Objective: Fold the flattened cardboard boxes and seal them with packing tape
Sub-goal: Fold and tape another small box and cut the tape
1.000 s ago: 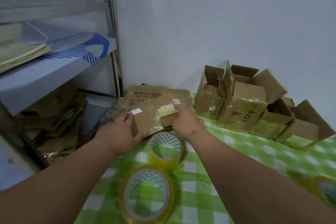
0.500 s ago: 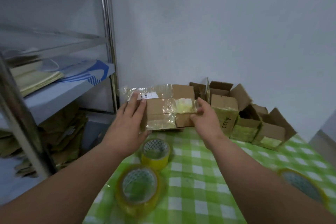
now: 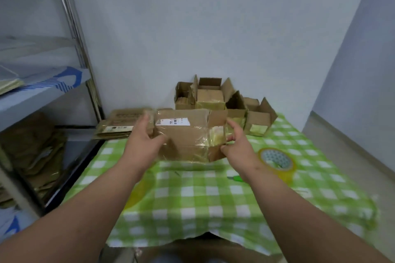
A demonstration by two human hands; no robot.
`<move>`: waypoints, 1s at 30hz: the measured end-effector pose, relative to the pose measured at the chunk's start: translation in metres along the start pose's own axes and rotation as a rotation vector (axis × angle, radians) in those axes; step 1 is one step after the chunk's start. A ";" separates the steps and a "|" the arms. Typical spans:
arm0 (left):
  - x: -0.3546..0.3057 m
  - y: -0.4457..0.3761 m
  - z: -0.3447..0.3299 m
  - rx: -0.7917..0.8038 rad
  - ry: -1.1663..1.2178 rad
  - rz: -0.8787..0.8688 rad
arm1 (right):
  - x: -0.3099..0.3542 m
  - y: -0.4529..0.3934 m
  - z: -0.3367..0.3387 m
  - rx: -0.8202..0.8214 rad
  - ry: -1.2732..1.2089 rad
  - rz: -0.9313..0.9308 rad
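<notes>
Overhead of the green checked tablecloth (image 3: 213, 203), a flattened cardboard box (image 3: 188, 136) wrapped in old glossy tape is held up between both hands. Left hand (image 3: 143, 145) grips its left edge, fingers behind and thumb in front; right hand (image 3: 237, 143) pinches the right edge by the loose flap. Bare cloth lies below and toward the near edge. Behind, more flattened boxes (image 3: 121, 124) sit stacked at the table's far left corner. Folded open boxes (image 3: 222, 100) cluster against the wall, flaps up, their contents hidden. A tape roll (image 3: 277, 162) lies right; a metal shelf (image 3: 42, 92) stands left.
</notes>
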State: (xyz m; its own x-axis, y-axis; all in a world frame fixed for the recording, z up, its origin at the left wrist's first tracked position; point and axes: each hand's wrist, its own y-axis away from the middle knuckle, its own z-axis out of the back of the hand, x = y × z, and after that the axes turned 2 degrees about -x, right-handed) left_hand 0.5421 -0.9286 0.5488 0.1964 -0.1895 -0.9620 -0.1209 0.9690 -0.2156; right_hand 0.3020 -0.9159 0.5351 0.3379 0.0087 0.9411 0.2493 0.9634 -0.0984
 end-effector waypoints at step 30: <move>0.016 0.054 0.002 0.178 -0.332 -0.101 | -0.009 0.041 -0.001 0.313 -0.108 -0.075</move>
State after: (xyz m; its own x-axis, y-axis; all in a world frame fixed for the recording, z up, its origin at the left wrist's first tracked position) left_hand 0.5409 -0.8785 0.5224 0.5065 -0.2524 -0.8245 0.0803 0.9659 -0.2463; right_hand 0.3100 -0.8771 0.5228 0.2266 -0.0533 0.9725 -0.0261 0.9978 0.0608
